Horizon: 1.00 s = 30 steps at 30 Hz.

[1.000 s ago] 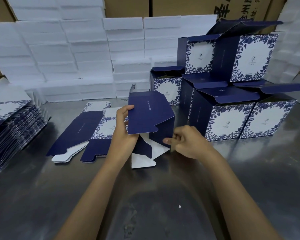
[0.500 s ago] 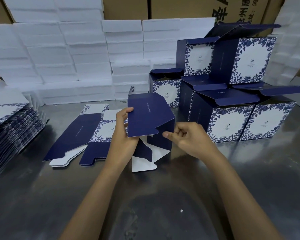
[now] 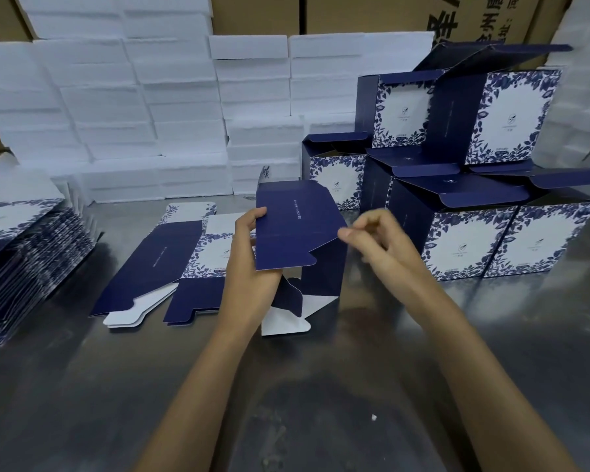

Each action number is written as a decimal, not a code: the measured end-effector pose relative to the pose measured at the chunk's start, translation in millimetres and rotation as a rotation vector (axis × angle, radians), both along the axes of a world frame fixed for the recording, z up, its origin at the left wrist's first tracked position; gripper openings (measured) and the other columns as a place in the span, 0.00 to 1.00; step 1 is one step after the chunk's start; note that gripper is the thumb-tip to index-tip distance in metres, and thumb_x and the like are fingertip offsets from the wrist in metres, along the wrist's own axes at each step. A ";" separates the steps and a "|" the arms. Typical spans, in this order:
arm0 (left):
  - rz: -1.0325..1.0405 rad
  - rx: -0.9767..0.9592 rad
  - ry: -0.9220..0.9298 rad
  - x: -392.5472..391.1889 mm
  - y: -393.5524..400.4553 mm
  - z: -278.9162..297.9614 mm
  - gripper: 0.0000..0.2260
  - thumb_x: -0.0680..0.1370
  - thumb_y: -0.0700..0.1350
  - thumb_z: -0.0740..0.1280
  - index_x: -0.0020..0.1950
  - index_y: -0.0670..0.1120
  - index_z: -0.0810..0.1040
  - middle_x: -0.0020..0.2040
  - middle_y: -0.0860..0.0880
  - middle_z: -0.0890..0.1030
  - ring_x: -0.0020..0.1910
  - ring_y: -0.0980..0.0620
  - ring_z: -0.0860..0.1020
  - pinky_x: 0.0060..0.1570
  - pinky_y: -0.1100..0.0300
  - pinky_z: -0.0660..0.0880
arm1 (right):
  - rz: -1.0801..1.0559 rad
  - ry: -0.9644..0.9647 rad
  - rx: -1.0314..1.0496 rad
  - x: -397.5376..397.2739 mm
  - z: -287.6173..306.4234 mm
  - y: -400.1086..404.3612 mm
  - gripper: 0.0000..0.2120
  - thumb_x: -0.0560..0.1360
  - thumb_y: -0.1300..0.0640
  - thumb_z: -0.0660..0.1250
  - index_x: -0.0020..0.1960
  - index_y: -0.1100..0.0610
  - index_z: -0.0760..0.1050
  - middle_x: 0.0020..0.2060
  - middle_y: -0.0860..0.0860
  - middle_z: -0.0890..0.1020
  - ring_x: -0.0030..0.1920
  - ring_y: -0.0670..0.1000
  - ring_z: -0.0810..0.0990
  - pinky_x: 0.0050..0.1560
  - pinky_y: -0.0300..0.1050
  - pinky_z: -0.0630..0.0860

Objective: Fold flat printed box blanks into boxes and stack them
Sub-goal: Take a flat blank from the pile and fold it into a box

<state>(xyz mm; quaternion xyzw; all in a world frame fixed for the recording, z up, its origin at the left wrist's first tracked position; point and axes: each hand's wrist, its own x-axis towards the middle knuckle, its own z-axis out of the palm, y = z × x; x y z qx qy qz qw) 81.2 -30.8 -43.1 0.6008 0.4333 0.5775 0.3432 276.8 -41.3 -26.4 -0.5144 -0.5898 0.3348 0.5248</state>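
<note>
— What's hard to see?
— The right hand (image 3: 377, 241) is blurry; I can't tell if it holds anything.
— And the box?
— The dark blue half-folded box (image 3: 295, 229) stands left of the folded boxes (image 3: 467, 247). The left hand (image 3: 249, 267) grips it.

You have one view only, a wide-angle camera on your head, looking forward and down across the tabletop (image 3: 82, 386). Both forearms enter from the bottom edge and reach toward the middle, so your left hand (image 3: 249, 267) and right hand (image 3: 378, 240) sit close to the lens, near the centre. The far edge of the tabletop meets a wall of white foam blocks (image 3: 150, 114) along the top. Straight lines bow toward the frame edges. No second view shares the scene.
</note>
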 end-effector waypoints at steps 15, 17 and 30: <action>-0.323 -0.187 0.249 -29.7 -2.6 20.6 0.47 0.67 0.43 0.81 0.77 0.65 0.58 0.64 0.73 0.66 0.53 0.84 0.68 0.44 0.82 0.70 | 0.098 -0.033 0.129 -13.3 -4.4 -4.0 0.16 0.75 0.59 0.75 0.61 0.46 0.81 0.73 0.42 0.69 0.71 0.34 0.67 0.63 0.31 0.70; -0.216 -0.060 0.154 -20.9 -4.6 21.3 0.34 0.71 0.42 0.78 0.73 0.60 0.69 0.66 0.67 0.71 0.56 0.81 0.70 0.48 0.78 0.72 | 0.051 -0.024 0.170 -19.1 -5.2 -2.7 0.14 0.75 0.62 0.75 0.59 0.50 0.82 0.71 0.45 0.70 0.70 0.38 0.69 0.64 0.33 0.71; -0.051 0.103 -0.015 7.7 -7.7 12.2 0.06 0.76 0.36 0.72 0.50 0.45 0.85 0.57 0.48 0.83 0.61 0.66 0.77 0.59 0.62 0.75 | -0.029 0.098 0.172 -35.5 -5.8 -3.6 0.11 0.73 0.59 0.77 0.47 0.43 0.84 0.67 0.41 0.72 0.73 0.46 0.67 0.74 0.51 0.66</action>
